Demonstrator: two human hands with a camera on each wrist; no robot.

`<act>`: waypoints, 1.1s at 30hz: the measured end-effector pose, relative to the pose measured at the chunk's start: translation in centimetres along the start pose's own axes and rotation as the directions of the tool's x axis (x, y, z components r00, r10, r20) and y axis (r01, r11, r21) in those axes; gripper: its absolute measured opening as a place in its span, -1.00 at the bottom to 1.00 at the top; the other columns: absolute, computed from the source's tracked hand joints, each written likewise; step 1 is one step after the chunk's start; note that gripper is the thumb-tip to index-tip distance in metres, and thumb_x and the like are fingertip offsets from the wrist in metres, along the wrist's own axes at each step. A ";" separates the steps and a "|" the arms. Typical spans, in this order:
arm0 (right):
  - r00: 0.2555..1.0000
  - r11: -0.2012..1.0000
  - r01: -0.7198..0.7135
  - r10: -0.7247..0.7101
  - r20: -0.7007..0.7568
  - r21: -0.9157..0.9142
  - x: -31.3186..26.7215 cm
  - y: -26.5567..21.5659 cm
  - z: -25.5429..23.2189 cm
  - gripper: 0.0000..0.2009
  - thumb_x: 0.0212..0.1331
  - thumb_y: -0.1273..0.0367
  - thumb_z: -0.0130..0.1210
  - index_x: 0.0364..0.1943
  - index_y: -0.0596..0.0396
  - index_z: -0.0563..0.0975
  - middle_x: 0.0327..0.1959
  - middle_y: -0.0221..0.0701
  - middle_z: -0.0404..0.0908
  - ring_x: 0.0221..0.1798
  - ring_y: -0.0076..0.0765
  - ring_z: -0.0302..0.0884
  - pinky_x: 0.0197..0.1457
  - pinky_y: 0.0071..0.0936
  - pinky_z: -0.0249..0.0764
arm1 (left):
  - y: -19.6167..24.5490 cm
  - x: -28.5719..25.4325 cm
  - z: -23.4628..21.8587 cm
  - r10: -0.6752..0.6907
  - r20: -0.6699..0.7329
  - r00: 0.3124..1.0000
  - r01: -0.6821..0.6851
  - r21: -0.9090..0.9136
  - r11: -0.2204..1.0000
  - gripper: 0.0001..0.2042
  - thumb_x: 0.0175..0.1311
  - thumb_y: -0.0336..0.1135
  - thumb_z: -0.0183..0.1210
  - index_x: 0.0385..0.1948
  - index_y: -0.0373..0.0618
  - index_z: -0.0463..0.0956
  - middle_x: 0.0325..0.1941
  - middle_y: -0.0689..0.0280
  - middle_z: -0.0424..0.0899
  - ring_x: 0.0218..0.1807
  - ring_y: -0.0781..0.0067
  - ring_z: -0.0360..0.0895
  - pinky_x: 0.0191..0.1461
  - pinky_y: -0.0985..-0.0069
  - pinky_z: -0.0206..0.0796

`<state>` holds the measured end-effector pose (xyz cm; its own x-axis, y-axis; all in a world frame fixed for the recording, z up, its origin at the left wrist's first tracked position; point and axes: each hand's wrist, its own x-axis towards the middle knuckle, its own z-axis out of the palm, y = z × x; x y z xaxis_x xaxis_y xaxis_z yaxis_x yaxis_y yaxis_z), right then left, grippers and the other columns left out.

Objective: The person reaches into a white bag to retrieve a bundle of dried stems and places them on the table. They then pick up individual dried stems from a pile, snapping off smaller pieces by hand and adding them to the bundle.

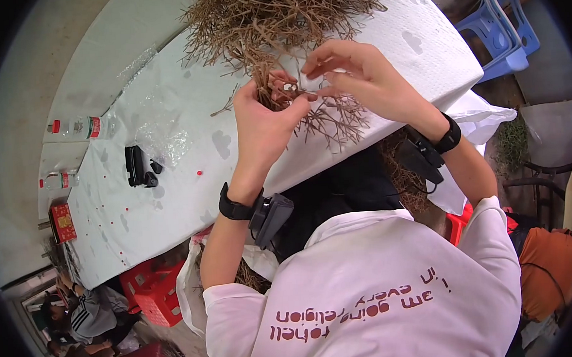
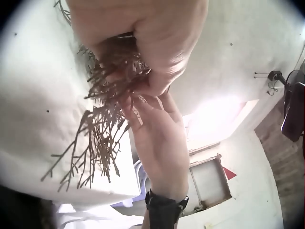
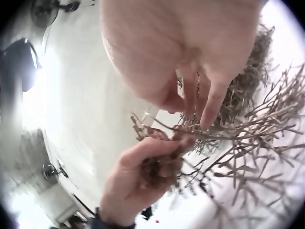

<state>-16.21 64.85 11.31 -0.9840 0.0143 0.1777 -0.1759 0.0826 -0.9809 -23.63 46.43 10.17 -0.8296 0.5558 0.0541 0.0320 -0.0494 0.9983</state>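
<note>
My left hand (image 1: 266,124) grips a small bunch of dry, branching brown twigs (image 1: 264,81) over the white-covered table. Some forked sprigs (image 2: 102,143) fan out below its fingers in the left wrist view. Close beside it, on the right, is my right hand (image 1: 365,79), its fingers loosely bent and spread. In the right wrist view, the fingertips of this hand (image 3: 190,52) come right to a thin stem by the left thumb (image 3: 176,140). A large heap of the same twigs (image 1: 282,15) lies just beyond both hands.
On the table (image 1: 189,204), a clear plastic sheet (image 1: 162,134), a black case (image 1: 134,166) and plastic bottles (image 1: 76,128) lie to the left. A blue chair (image 1: 503,28) stands past the right edge. Red stools (image 1: 152,294) and sacks of twigs are below; people sit at lower left.
</note>
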 end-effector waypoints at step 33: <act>1.000 0.962 0.022 -0.024 -0.003 -0.273 1.5 -1.0 3.0 -0.82 0.39 0.35 0.14 -0.22 0.24 0.58 -0.53 -0.53 0.48 -0.47 -0.73 0.34 -0.44 -0.65 0.23 | -0.8 -3.1 -1.9 -0.206 0.214 0.955 0.252 -0.220 0.942 -0.82 0.36 -0.38 0.26 -0.22 -0.19 0.42 -0.41 0.33 0.61 -0.42 0.57 0.60 -0.35 0.61 0.42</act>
<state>-17.56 61.79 12.31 -0.9795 0.0156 0.2010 -0.1828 0.3516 -0.9181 -22.11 43.19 9.19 -0.6792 0.7187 -0.1487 -0.3019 -0.0889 0.9492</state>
